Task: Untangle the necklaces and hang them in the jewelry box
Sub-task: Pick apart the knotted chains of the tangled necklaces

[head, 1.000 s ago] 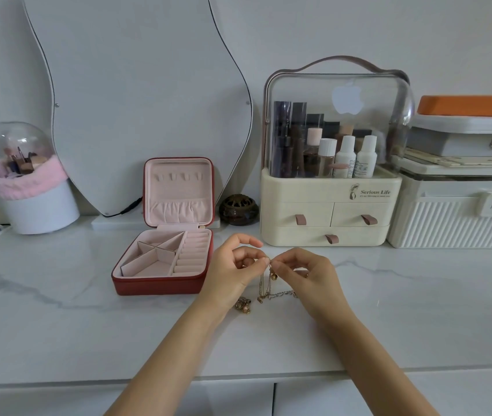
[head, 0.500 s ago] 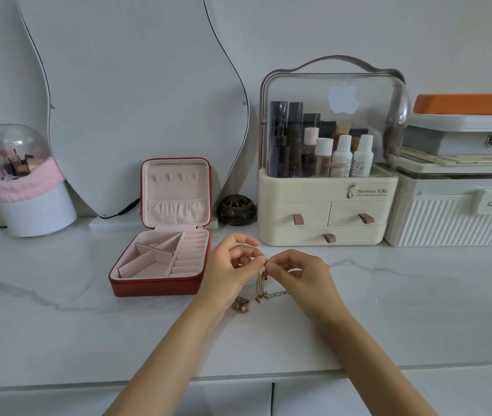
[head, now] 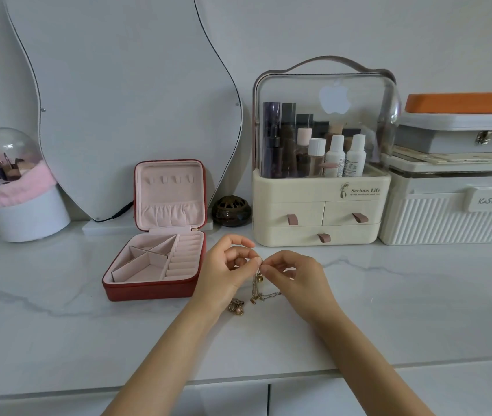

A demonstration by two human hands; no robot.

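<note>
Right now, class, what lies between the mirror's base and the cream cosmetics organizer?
In the head view, a small dark brown pot with a pierced lid sits between mirror and organizer.

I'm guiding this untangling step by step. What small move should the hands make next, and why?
Probably ease the two pinches gently apart. The left hand and right hand both pinch the thin gold chains close together, with strands dangling to the white marble counter. Nothing hangs yet in the open red jewelry box.
</note>
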